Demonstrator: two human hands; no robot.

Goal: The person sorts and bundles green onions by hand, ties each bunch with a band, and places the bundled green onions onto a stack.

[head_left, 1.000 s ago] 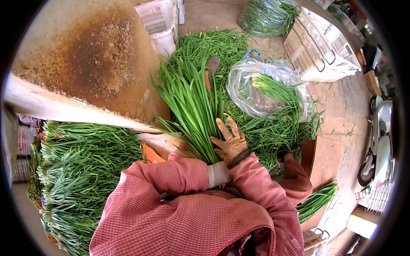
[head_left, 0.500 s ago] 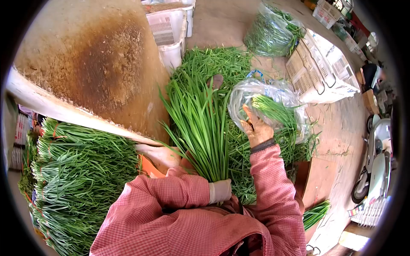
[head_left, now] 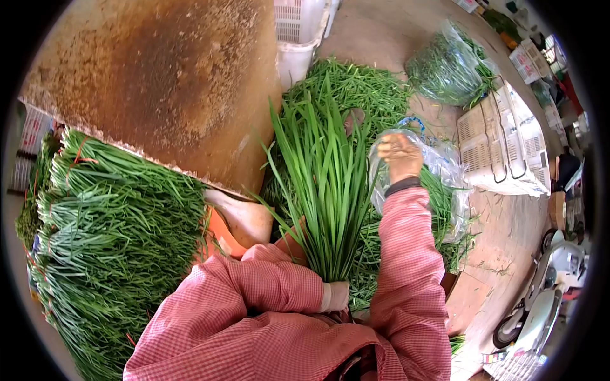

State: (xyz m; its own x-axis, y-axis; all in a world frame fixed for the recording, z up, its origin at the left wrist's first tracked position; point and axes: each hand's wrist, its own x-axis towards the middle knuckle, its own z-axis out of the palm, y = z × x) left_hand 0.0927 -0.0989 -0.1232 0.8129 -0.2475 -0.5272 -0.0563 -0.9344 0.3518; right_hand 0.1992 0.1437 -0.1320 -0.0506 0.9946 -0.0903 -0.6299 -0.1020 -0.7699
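Observation:
A large bunch of garlic chives stands in front of me, leaves fanned upward and gathered narrow at my left cuff. My left hand is hidden beyond the cuff, at the base of that bunch, and its fingers do not show. My right hand is over the clear plastic bag, fingers curled in; whatever may be inside them is hidden. More chives lie in the bag, partly covered by my right forearm.
Loose green leaves cover the floor ahead. Stacked chive bundles are at left beside a stained board. White crates and a filled plastic bag stand at right. A scooter is farther right.
My right hand's spread fingers have curled in, and the hand has moved up and away over the bag. The view has shifted; the left arm stays by the bunch.

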